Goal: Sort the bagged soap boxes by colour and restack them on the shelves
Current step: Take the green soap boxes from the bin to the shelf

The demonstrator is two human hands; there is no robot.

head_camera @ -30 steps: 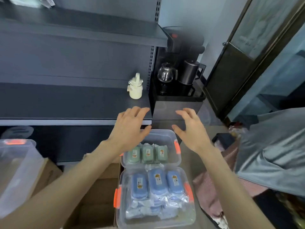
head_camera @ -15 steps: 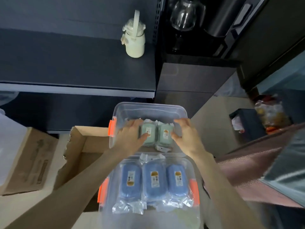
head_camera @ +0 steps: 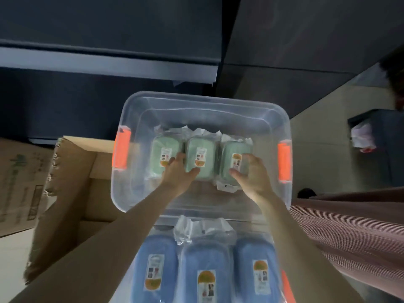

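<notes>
Three green bagged soap boxes lie side by side in the far clear bin (head_camera: 140,110) with orange latches: left (head_camera: 162,147), middle (head_camera: 203,149) and right (head_camera: 231,154). My left hand (head_camera: 178,173) reaches into the gap between the left and middle boxes, thumb on the middle box's near corner. My right hand (head_camera: 251,173) grips the right green box, thumb on its near left side and fingers curled over its top. Three blue bagged soap boxes (head_camera: 205,259) fill the near clear bin, under my forearms.
The dark shelf's pale front edge (head_camera: 109,62) runs above the bins, with a dark cabinet (head_camera: 295,62) to its right. An open cardboard box (head_camera: 72,193) and a closed carton (head_camera: 19,182) sit left. A small dark waste bin (head_camera: 376,136) and pink ribbed fabric (head_camera: 349,226) lie right.
The view has tilted down and closer to the bins. Both hands dropped from above the far bin into it and closed on the green boxes. All three green boxes now show.
</notes>
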